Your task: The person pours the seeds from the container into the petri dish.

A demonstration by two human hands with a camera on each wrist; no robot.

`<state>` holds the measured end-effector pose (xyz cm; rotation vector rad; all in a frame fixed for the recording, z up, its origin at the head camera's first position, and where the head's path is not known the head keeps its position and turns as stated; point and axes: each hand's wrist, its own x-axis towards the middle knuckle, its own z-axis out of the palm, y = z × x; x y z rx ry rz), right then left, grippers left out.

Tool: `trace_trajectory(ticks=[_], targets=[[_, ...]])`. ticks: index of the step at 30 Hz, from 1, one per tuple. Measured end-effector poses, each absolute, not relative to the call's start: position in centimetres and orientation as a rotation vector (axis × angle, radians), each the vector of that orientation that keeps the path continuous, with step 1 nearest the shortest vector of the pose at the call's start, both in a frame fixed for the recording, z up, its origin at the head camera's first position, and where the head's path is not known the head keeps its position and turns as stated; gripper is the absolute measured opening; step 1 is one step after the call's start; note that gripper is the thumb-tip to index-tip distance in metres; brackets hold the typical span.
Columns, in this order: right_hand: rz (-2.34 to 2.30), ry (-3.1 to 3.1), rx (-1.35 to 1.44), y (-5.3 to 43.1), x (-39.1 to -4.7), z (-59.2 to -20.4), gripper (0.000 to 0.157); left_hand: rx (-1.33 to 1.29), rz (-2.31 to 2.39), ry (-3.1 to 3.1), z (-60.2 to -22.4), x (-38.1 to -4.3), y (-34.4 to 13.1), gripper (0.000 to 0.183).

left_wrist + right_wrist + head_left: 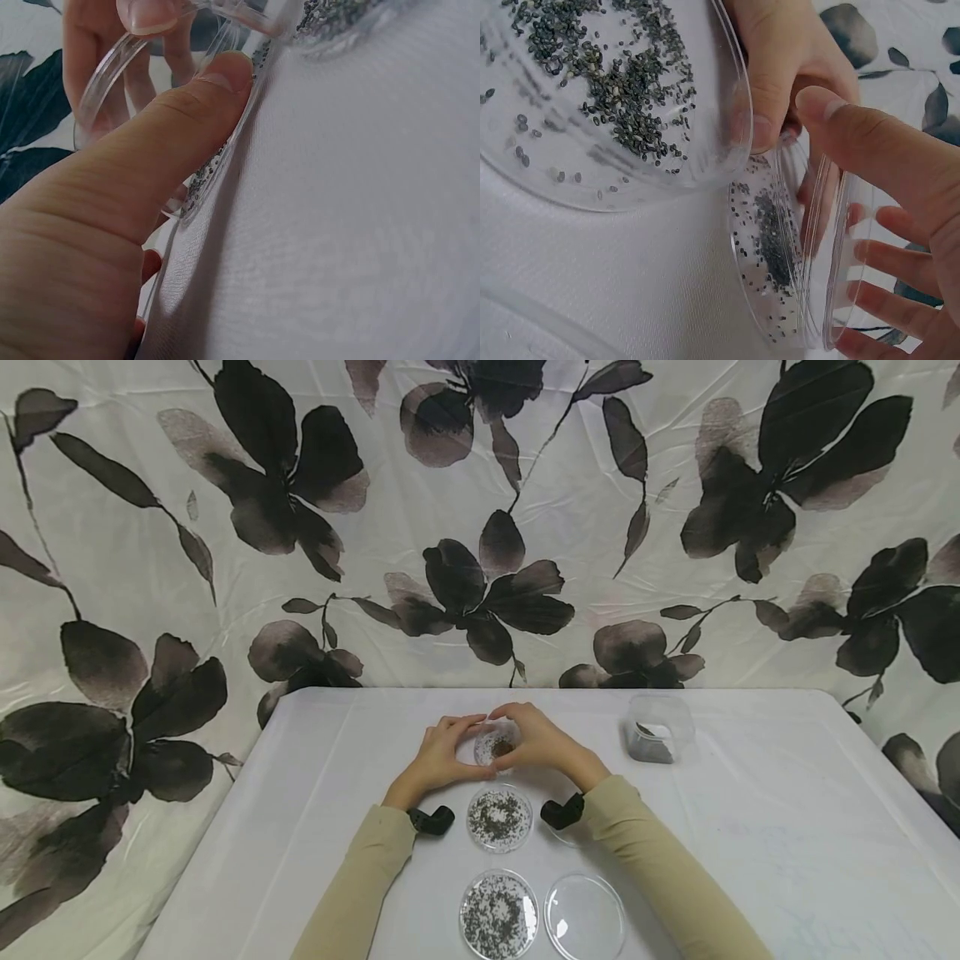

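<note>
At the far middle of the table, a small clear petri dish [486, 750] holds dark seeds in a clump. My left hand [441, 758] grips its rim from the left, the thumb [187, 112] at the near side. My right hand [543, 745] comes from the right and holds a clear round lid [838, 262] by its edge between thumb and fingers. In the right wrist view this lid stands close over the seeded dish [769, 240], tilted or apart from it by a small gap. How far the rims touch I cannot tell.
Nearer along the table lie a second seeded dish [498, 818] and a third [480, 914], with a clear lid [585, 917] beside it. Another lid is partly hidden under the right wrist. A plastic tub [651, 745] with dark contents stands at the far right.
</note>
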<state>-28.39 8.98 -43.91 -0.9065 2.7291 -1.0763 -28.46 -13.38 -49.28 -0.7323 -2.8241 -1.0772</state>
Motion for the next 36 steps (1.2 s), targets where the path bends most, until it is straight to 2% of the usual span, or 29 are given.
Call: trace_trajectory(ticks=[4,11,25,36], targets=[[-1.016,2.739,-0.966,8.79,-28.57,-44.28,0.083,-0.757,-1.059,-2.818,-49.44,-28.5,-13.48,0.096],[-0.908,2.739,-1.048,8.49,-28.78,-44.65,0.073,-0.814,-1.046,-2.798,-49.65,-28.71,-13.61,0.095],[-0.719,2.762,-1.118,8.28,-29.15,-44.37,0.075,-0.803,-1.069,-2.782,-49.61,-28.72,-13.59,0.102],[-0.608,2.749,-1.12,8.38,-29.13,-43.85,0.077,-0.821,-1.071,-2.762,-49.46,-28.74,-13.38,0.097]])
